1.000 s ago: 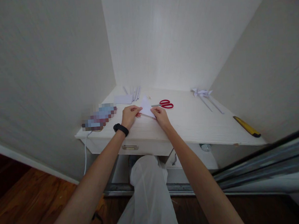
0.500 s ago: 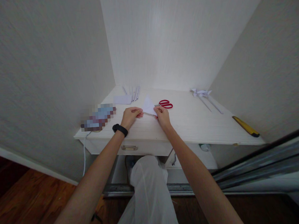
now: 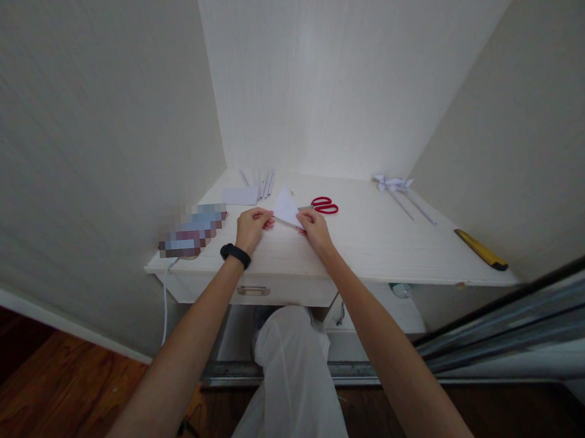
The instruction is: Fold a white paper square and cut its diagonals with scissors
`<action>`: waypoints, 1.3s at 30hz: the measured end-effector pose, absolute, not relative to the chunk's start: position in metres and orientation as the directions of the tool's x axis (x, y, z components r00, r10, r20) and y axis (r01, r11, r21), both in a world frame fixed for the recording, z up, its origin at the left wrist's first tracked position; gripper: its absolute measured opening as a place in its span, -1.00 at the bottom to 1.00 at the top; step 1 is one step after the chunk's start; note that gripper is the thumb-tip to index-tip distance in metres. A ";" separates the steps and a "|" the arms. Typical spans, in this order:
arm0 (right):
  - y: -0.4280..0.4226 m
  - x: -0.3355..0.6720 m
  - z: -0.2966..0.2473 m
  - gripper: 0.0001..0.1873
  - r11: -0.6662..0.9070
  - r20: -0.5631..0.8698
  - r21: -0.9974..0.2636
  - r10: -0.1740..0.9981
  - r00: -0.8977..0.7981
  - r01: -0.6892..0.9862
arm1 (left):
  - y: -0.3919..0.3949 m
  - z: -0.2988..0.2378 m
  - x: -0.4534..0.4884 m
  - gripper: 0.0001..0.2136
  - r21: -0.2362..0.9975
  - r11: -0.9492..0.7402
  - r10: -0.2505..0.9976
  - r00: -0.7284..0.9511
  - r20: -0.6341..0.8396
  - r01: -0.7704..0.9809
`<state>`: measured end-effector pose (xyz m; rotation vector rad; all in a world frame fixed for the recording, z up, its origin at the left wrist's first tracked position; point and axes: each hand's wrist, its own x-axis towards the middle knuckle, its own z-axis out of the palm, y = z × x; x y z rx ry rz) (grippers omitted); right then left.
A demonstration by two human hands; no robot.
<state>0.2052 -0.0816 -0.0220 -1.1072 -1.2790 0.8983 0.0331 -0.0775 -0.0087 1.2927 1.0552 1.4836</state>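
A white triangular folded paper stands on edge on the white desk, held between both hands. My left hand, with a black band on the wrist, pinches its left corner. My right hand pinches its right corner, fingers pressed together. Red-handled scissors lie just right of the paper.
Thin rolled paper sticks and a white card lie at the back left. A blurred-out object sits at the left edge. A paper bow with long stems and a yellow utility knife lie to the right. Walls close in on three sides.
The paper has stayed pinched between both hands. My right hand drew in towards the paper's corner, and the paper's tilt changed a little.
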 end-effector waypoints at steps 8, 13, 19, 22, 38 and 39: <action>-0.084 0.205 -0.022 -0.80 0.257 0.268 -0.960 0.957 0.109 0.108 | -0.077 -0.009 0.032 -0.88 0.968 -0.247 0.966 -0.091 0.242 -0.046; -0.086 0.204 -0.021 -0.77 0.269 0.289 -0.950 0.950 0.119 0.156 | -0.074 -0.013 0.031 -0.86 0.964 -0.261 0.960 -0.123 0.252 -0.058; -0.085 0.204 -0.023 -0.78 0.318 0.330 -0.936 0.941 0.068 0.150 | -0.069 -0.018 0.029 -0.85 0.955 -0.267 0.955 -0.167 0.245 -0.126; -0.084 0.205 -0.024 -0.79 0.315 0.332 -0.931 0.941 0.072 0.184 | -0.069 -0.018 0.029 -0.85 0.956 -0.269 0.956 -0.155 0.250 -0.114; -0.089 0.209 -0.019 -0.48 0.304 0.359 -0.926 0.894 0.268 0.224 | -0.077 -0.011 0.032 -0.86 0.964 -0.230 0.973 -0.053 0.225 -0.135; -0.089 0.209 -0.019 -0.47 0.294 0.350 -0.930 0.891 0.288 0.220 | -0.077 -0.010 0.033 -0.87 0.964 -0.226 0.974 -0.060 0.219 -0.138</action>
